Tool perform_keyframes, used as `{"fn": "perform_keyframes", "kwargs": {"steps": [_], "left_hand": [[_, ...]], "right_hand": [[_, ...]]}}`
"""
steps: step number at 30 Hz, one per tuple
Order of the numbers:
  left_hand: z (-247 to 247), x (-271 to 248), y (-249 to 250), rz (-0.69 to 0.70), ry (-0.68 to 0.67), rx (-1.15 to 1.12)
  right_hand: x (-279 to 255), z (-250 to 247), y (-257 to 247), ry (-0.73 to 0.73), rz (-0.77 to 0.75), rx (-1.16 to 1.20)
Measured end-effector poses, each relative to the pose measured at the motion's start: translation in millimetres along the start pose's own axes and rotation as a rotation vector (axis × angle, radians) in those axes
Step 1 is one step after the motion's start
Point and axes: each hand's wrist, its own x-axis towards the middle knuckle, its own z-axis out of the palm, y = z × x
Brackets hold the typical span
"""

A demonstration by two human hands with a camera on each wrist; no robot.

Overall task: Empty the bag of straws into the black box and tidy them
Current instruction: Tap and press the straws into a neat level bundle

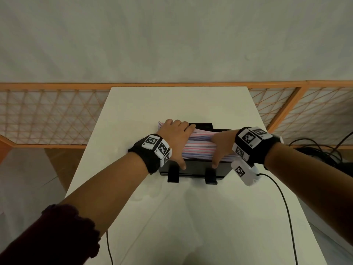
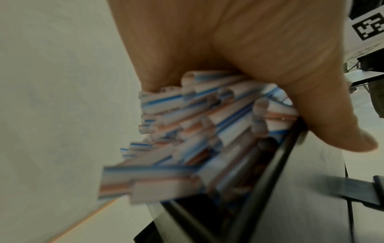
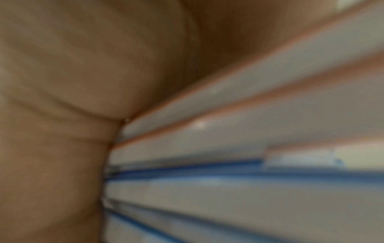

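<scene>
Pressing in from both ends, I have the straws (image 1: 198, 145) squeezed between my palms — thin plastic tubes, white with fine blue and red stripes, lying lengthwise in a heap that stands above the rim of the black box (image 1: 193, 168). My left hand (image 1: 176, 138) curls over the left end of the bundle, fingers draped across the top and thumb down against the box's near wall; the left wrist view shows the cut ends (image 2: 166, 131) ragged and uneven, several poking out past the box's edge over the table. My right hand (image 1: 222, 146) clasps the other end the same way, thumb hooked down the front wall, fingers over the top. The right wrist view is too blurred and close to show more than my palm flat against smooth striped tubes (image 3: 249, 164), so I take it the ends sit flush there, though I cannot be sure. The box is hard, matte and rectangular, with two black clips (image 1: 172, 175) on its near face. It sits about the middle of a smooth white table (image 1: 172, 217), with open surface in front and behind. A black cable (image 1: 286, 213) trails from my right wrist across the table's right side, and an orange-framed lattice screen (image 1: 51, 115) stands beyond the far edge.
</scene>
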Motion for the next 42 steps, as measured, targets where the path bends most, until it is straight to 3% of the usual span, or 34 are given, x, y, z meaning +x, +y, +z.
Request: {"fn": "perform_keyframes", "kwargs": {"steps": [5, 15, 18, 21, 25, 28, 30, 35, 38, 42], "left_hand": [[0.2, 6.5, 4.2, -0.028, 0.032, -0.096], [28.8, 6.5, 18.8, -0.145, 0.258, -0.201], [34.6, 7.5, 18.4, -0.155, 0.283, -0.216], [37.5, 8.8, 17.3, -0.154, 0.3, -0.217], [38.0, 8.3, 17.7, -0.136, 0.346, -0.219], [40.8, 4.7, 22.6, -0.133, 0.453, -0.292], [40.6, 4.2, 25.3, -0.151, 0.525, -0.352], [42.3, 4.6, 25.1, -0.147, 0.581, -0.403], [45.3, 3.2, 22.8, -0.107, 0.59, -0.363], [44.9, 5.5, 19.7, -0.081, 0.537, -0.276]], "right_hand": [[-7.7, -5.2, 12.3, 0.121, 0.005, -0.065], [-10.5, 5.7, 34.8, 0.297, -0.07, -0.068], [-21.2, 14.6, 53.4, 0.425, -0.14, 0.152], [-29.1, 32.7, 65.8, 0.659, -0.254, 0.414], [-20.5, 55.3, 67.9, 1.008, -0.105, 0.895], [-4.9, 57.5, 53.7, 0.924, -0.001, 1.413], [5.8, 56.6, 42.9, 0.904, 0.014, 1.513], [15.3, 62.2, 32.9, 1.045, 0.165, 1.382], [13.0, 66.1, 31.5, 1.175, 0.118, 1.335], [6.1, 64.6, 22.1, 1.319, 0.039, 0.688]]}}
